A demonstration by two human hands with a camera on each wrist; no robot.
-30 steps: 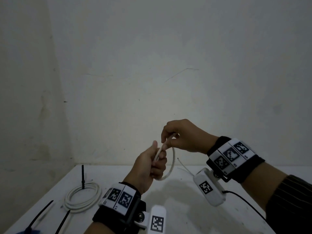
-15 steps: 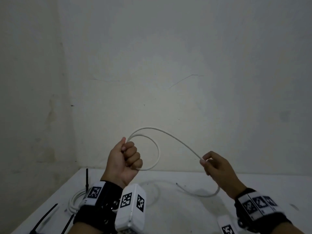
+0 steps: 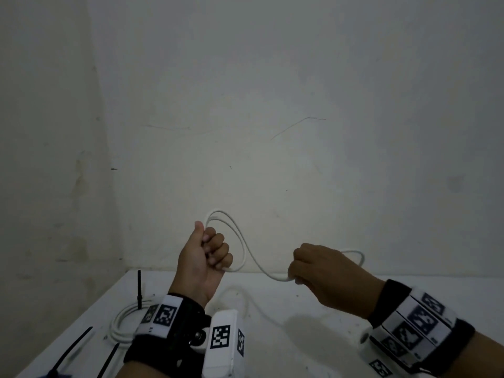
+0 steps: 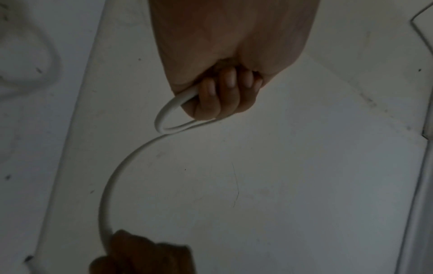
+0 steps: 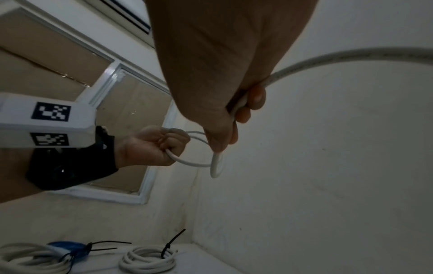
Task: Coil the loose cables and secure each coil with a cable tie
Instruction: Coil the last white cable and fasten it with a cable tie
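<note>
Thin white round-jacketed cable held in mid-air above the pale white surface, in front of a bare wall. Left hand fisted tight round two gathered loops, thumb up; loops standing out past the knuckles. Right hand curled round the running length a little way along, fingers pinching it against the palm; free tail arcing off behind that hand.

Handling, judged: light, springy, moderately stiff. Holds a curve rather than drooping, so likely to spring open if the fist slackens. Smooth jacket, probably a bit slippery; sliding through the right hand looks easy. Not fragile, but sharp kinks best avoided. Best hold: keep all turns pinched at one crossing point in the left hand, feed with the right close to the coil.

Around: finished white cable coil cinched with an upright black cable tie on the surface at left. Loose black cable ties near the left edge. Second white coil with something blue beside it, possibly tie packaging; too dim to tell. Nothing between the hands but the cable. Ties lie behind the left wrist, so a reach across needed while the coil stays gripped.
</note>
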